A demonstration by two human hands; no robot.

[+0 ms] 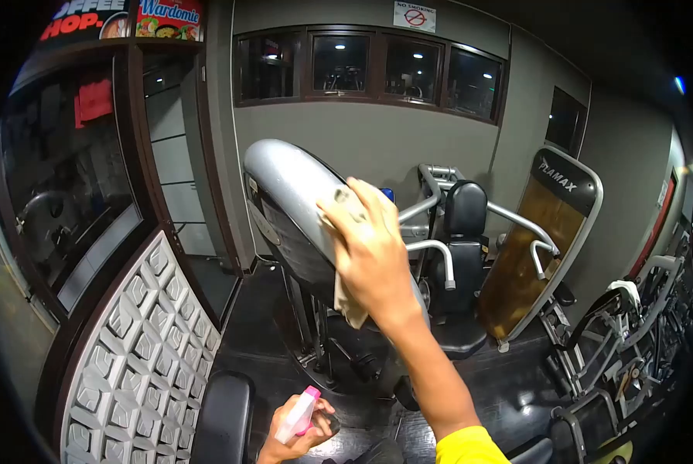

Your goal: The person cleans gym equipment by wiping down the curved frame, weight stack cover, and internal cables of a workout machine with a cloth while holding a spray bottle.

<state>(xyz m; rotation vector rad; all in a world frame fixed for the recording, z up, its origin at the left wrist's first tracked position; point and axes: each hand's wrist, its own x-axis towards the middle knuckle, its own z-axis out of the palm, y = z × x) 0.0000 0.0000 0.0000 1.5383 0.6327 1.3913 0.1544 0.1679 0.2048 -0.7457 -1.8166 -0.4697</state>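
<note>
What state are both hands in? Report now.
Left hand: closed around a spray bottle.
Right hand: holding a cloth against the silver machine casing.

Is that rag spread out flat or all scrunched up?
Scrunched up, not flat: the rag pokes out under the right hand on the silver machine cover and hangs below in folds.

Machine cover [288, 170] blocking, gap beside white panel [141, 348]

Several gym machines [291, 172] stand directly on the dark, shiny floor [509, 398].
</note>
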